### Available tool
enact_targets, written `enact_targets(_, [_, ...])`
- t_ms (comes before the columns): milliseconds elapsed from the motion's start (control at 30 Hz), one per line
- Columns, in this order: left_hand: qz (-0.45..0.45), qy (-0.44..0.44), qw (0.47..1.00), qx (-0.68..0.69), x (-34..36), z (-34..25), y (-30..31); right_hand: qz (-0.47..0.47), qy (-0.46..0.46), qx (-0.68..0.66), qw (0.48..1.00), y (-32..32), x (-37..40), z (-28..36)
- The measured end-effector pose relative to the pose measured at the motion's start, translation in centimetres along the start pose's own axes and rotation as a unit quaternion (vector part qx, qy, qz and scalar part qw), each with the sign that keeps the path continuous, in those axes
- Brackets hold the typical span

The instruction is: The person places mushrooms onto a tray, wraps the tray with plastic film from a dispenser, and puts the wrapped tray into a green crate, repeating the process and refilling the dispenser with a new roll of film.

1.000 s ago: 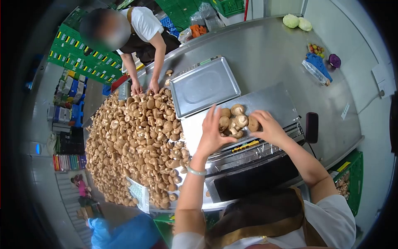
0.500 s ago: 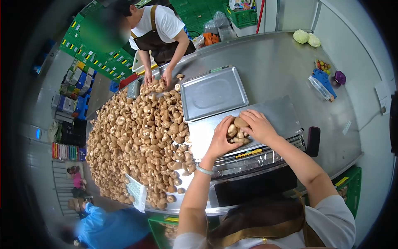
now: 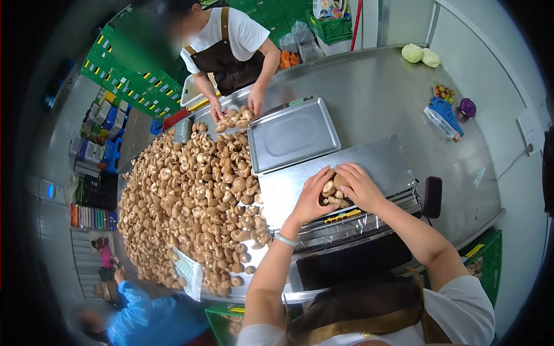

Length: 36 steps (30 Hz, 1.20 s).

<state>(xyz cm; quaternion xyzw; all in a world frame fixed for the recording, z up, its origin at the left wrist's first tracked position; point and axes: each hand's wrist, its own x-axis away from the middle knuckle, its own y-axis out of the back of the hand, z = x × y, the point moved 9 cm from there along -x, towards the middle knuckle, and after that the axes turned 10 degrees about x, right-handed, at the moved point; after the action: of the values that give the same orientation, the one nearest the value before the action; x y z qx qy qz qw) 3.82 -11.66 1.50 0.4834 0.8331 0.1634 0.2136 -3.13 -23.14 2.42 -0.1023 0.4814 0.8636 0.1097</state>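
Several shiitake mushrooms (image 3: pixel 333 196) sit bunched together at the front of a flat metal plate (image 3: pixel 369 161). My left hand (image 3: pixel 312 200) curves around their left side, fingers wrapped and thumb near the front. From the right, my right hand (image 3: pixel 362 187) closes over the top, its fingers on a larger brown cap. Whether a small tray lies under the bunch is hidden by my hands. Just below them is a wrapping machine with clear film (image 3: pixel 369 226) and a yellow label strip (image 3: pixel 343 216).
A big heap of shiitake mushrooms (image 3: pixel 190 207) covers the table's left. Behind the plate stands a scale's metal tray (image 3: pixel 294 135). Across the table, a co-worker (image 3: pixel 228 49) handles a mushroom-filled tray. A dark phone (image 3: pixel 433 197), cabbages (image 3: pixel 412 53) and a bottle (image 3: pixel 440 123) lie right.
The co-worker's hands have moved right with the mushroom-filled tray, closer to the scale. My hands stay around the mushroom bunch with slight finger shifts. The view has shifted a little.
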Motion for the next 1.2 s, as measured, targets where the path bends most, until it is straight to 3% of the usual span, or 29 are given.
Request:
enact_targets(100, [0.009,0.005,1.000,0.004,0.1,-0.5,0.0,-0.010,-0.002,-0.023,1.000,0.2,0.2,0.1])
enact_targets(233, [-0.066,0.058,0.992,0.086,2.9,-0.6,4.3,-0.065,-0.052,-0.069,0.994,4.5,1.0,-1.4])
enact_targets(300, [-0.170,0.160,0.969,0.077,6.5,-0.4,7.6,-0.115,-0.090,-0.043,0.988,8.7,3.4,-2.4])
enact_targets(333, [-0.265,0.165,0.948,0.068,9.6,0.6,9.2,-0.117,-0.109,0.001,0.987,9.8,5.2,-3.4])
enact_targets(400, [-0.330,0.245,0.909,-0.065,15.4,2.4,10.4,-0.115,-0.162,0.066,0.978,11.0,9.5,-5.6])
enact_targets(433, [-0.311,0.298,0.891,-0.142,17.3,1.7,10.0,-0.109,-0.194,0.086,0.971,11.0,11.4,-6.2])
enact_targets(467, [-0.287,0.294,0.891,-0.193,18.3,0.3,8.9,-0.077,-0.216,0.142,0.963,10.6,12.5,-6.0])
enact_targets(533, [-0.274,0.213,0.883,-0.316,19.1,-0.6,6.3,-0.010,-0.260,0.250,0.933,9.8,14.8,-5.6])
enact_targets(600, [-0.307,0.219,0.875,-0.304,18.7,-1.1,4.2,0.000,-0.256,0.262,0.930,7.2,15.5,-5.3])
enact_targets(667, [-0.298,0.281,0.872,-0.266,17.8,-2.0,2.8,-0.003,-0.230,0.248,0.941,4.8,15.2,-4.5])
enact_targets(733, [-0.321,0.267,0.861,-0.290,18.2,-2.6,2.5,-0.010,-0.226,0.189,0.956,4.0,15.2,-5.0])
enact_targets(833, [-0.273,0.226,0.869,-0.346,18.2,-3.0,2.0,-0.011,-0.187,0.145,0.972,3.9,15.3,-5.5])
enact_targets(933, [-0.234,0.253,0.913,-0.220,18.0,0.9,0.7,-0.012,-0.146,0.123,0.982,3.6,14.9,-5.5])
enact_targets(1000, [-0.220,0.296,0.928,0.045,17.9,2.2,1.0,0.063,-0.230,-0.129,0.963,3.3,15.5,-7.8])
enact_targets(1033, [-0.205,0.309,0.912,0.178,17.8,2.1,1.3,0.098,-0.267,-0.252,0.925,3.5,16.1,-8.3])
enact_targets(1067, [-0.184,0.317,0.878,0.307,17.5,1.5,1.6,0.085,-0.291,-0.456,0.837,4.4,16.4,-7.7])
enact_targets(1100, [-0.144,0.322,0.886,0.300,16.8,-0.4,3.0,0.064,-0.288,-0.522,0.800,5.9,16.1,-7.1])
enact_targets(1133, [-0.132,0.277,0.868,0.390,15.9,-2.4,4.2,0.047,-0.285,-0.585,0.758,7.2,15.8,-6.4])
enact_targets(1200, [-0.163,0.238,0.806,0.516,13.0,-7.5,7.1,-0.005,-0.161,-0.709,0.687,11.7,12.1,-3.0])
